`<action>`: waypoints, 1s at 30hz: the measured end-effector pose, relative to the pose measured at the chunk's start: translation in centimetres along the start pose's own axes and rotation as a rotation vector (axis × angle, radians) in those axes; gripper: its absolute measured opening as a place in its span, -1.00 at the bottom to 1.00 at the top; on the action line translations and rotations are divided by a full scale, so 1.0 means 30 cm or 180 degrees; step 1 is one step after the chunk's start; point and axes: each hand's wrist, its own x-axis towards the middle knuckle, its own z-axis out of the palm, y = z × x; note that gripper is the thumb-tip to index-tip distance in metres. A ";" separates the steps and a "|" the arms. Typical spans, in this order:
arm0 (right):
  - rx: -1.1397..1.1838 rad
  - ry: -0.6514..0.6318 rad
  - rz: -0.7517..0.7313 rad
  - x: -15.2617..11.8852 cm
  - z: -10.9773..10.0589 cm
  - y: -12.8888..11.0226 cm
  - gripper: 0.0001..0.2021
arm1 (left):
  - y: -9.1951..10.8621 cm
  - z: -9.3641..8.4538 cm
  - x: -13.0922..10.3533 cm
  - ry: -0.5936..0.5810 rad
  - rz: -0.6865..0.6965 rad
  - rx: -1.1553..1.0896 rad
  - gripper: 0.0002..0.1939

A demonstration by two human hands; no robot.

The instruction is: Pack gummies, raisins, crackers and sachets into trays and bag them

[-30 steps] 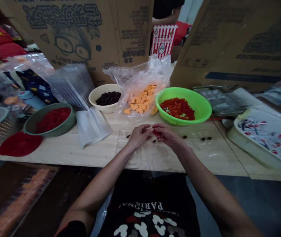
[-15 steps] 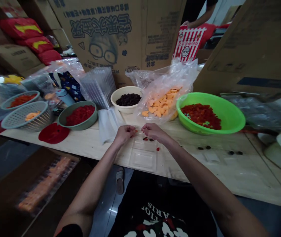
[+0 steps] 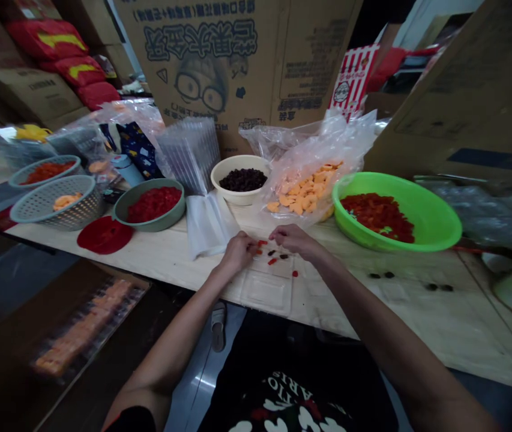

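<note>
A clear plastic tray lies near the table's front edge. In its far part are a few small red strips and dark pieces. My left hand is at the tray's far left, fingers pinched, with orange-red bits right by the fingertips. Over the far right side is my right hand, thumb and fingers drawn together. What either pinch holds, if anything, is too small to make out. One red piece sits by the tray's right edge.
Behind stand a cream bowl of dark pieces, a clear bag of orange pieces and a green basin of red strips. Leftward are a grey-green bowl and a basket. More clear trays with dark pieces lie right.
More red strips now show in the tray's far part, between my hands. My hands remain close over it. The view has shifted slightly, and the person's arm at the back has left view.
</note>
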 end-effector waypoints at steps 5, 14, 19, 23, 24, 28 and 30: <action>-0.1179 -0.0074 -0.0347 -0.116 0.017 0.008 -0.72 | -0.007 -0.029 0.042 0.0024 -0.0044 0.0425 -0.79; -0.2178 -0.0167 -0.0298 -0.154 0.048 0.002 -0.72 | 0.051 -0.009 0.103 -0.0479 0.0338 0.0699 -0.82; -0.2382 -0.0002 0.0101 -0.134 -0.022 0.036 -0.73 | 0.061 0.010 0.105 -0.0481 0.0318 0.0505 -0.80; -0.2459 -0.0109 0.0077 -0.137 -0.006 0.030 -0.72 | 0.087 0.042 0.095 -0.0629 0.0457 0.0527 -0.87; -0.2450 -0.0082 0.0099 -0.141 -0.004 0.031 -0.71 | 0.091 0.046 0.088 -0.0597 0.0471 0.0553 -0.86; -0.2295 0.0044 0.0035 -0.166 -0.022 0.058 -0.71 | 0.095 0.046 0.051 -0.0444 0.0437 0.0673 -0.80; -0.2189 0.0030 -0.0123 -0.181 -0.026 0.070 -0.70 | 0.094 0.053 0.034 -0.0476 0.0382 0.0790 -0.80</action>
